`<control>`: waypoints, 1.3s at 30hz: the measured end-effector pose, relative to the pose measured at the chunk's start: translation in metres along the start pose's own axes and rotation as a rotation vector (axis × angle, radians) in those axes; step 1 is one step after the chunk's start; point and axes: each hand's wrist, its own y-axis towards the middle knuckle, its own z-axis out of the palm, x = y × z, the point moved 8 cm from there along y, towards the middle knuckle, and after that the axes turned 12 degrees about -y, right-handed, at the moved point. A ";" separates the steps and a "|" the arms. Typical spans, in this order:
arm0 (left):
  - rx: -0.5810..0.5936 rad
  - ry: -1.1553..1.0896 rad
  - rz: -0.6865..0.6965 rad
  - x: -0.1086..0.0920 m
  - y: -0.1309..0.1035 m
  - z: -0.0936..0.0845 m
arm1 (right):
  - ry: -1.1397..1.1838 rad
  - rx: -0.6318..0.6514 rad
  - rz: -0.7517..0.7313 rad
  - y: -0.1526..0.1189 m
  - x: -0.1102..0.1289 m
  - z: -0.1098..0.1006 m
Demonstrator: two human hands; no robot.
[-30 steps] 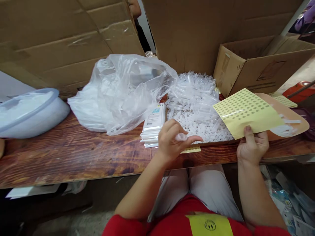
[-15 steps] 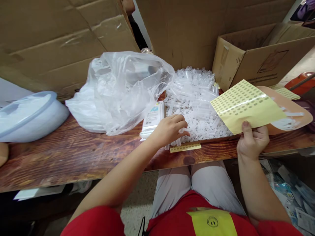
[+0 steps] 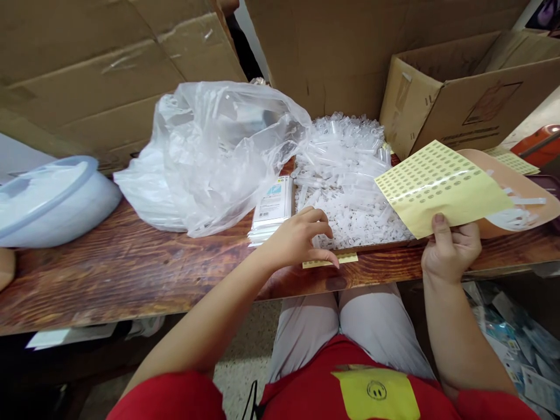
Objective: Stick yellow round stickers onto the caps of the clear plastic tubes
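Note:
My right hand (image 3: 452,251) pinches the lower edge of a yellow sticker sheet (image 3: 441,189), printed with rows of small round marks and held up above the table. My left hand (image 3: 304,236) hovers at the near left edge of a shallow box (image 3: 385,247) heaped with small clear plastic tubes (image 3: 345,169) and white bits. Its fingers are curved and its thumb stands apart, with nothing visible between them; whatever lies under the palm is hidden. A narrow yellow sticker strip (image 3: 347,258) lies on the table, partly behind the left thumb.
Left of the tubes are a stack of printed packets (image 3: 273,204), a large clear plastic bag (image 3: 210,157) and a pale blue basin (image 3: 65,201). On the right are a peach-coloured tray (image 3: 536,204) and a cardboard box (image 3: 481,105). The wooden table's (image 3: 144,274) front edge runs above my lap.
My left thumb has spread away from the fingers and come lower, over the strip. The tube ends seen below that hand are now out of sight. My right hand keeps the sheet nearly still.

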 end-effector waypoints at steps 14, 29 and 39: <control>-0.238 -0.832 -0.315 -0.061 -0.004 0.046 | 0.149 0.153 0.324 -0.025 0.013 0.003; -0.430 -1.395 -0.546 -0.032 0.043 0.108 | -0.229 0.367 0.172 -0.004 0.020 -0.026; -0.640 -1.277 -0.490 -0.025 0.048 0.094 | -0.924 0.522 -1.019 -0.014 0.123 0.012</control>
